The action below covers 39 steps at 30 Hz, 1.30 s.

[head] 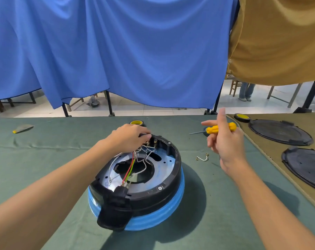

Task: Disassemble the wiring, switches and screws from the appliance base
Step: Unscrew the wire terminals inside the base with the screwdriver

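The appliance base point(153, 210), blue below with a black upper ring, lies upside down in the middle of the green cloth. Inside it, white wires point(144, 159) and a red and a green wire point(129, 168) run from a black plug block at the front to the switches point(153, 141) at the far rim. My left hand point(129, 136) grips the far rim over the switch block. Off to the right of the base, my right hand point(225, 141) is raised and holds a yellow-handled screwdriver point(220, 128), its tip pointing left.
A loose white wire with terminals point(203, 157) lies right of the base. Two black round covers point(279, 132) point(306, 166) rest on a tan cloth at right. Yellow tape rolls point(137, 122) point(242, 117) sit at the back. A scraper point(22, 128) lies far left.
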Available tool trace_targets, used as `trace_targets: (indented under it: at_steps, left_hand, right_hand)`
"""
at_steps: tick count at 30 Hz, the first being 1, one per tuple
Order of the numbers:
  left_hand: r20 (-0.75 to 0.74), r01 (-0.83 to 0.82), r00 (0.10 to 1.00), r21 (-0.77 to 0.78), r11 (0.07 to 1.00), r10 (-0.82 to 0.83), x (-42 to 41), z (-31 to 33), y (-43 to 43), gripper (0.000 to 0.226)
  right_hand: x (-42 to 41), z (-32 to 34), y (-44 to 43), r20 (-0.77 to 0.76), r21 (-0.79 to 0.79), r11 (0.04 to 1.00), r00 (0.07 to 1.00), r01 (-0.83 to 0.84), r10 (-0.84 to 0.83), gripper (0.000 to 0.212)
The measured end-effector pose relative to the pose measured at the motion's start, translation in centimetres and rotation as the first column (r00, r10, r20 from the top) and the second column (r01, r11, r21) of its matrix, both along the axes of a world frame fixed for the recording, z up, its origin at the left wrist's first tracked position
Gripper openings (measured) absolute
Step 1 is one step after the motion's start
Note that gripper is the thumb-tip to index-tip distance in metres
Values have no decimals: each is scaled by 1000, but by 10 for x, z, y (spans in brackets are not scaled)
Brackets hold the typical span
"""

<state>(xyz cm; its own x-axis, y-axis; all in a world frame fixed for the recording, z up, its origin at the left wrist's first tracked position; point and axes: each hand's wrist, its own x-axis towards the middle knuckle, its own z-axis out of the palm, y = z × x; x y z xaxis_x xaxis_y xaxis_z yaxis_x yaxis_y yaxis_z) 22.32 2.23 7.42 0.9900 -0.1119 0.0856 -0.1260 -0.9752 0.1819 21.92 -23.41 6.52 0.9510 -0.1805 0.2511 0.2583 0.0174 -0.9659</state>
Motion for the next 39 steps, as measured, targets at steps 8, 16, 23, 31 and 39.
trace_targets:
  at_steps: [8, 16, 23, 31, 39]
  left_hand:
    - [-57, 55, 997, -100, 993, -61, -5, 8, 22, 28]
    - [-64, 111, 984, -525, 844, -169, -5, -9, 38, 20]
    - [-91, 132, 969, -592, 795, -229, -5, -14, 43, 21]
    - [-139, 131, 948, -648, 751, -285, -3, -15, 45, 25]
    - [-135, 105, 960, -637, 763, -246, -3, -14, 44, 24]
  right_hand:
    - [-15, 15, 48, 50, 118, 973, 980, -199, 195, 63]
    - [2, 1, 81, -54, 36, 966, 964, -258, 260, 29]
    - [12, -1, 87, 25, -105, 956, 961, -273, 277, 32]
    - [16, -5, 87, 99, -120, 975, 974, -190, 202, 35]
    - [14, -5, 87, 123, -175, 973, 977, -150, 173, 33]
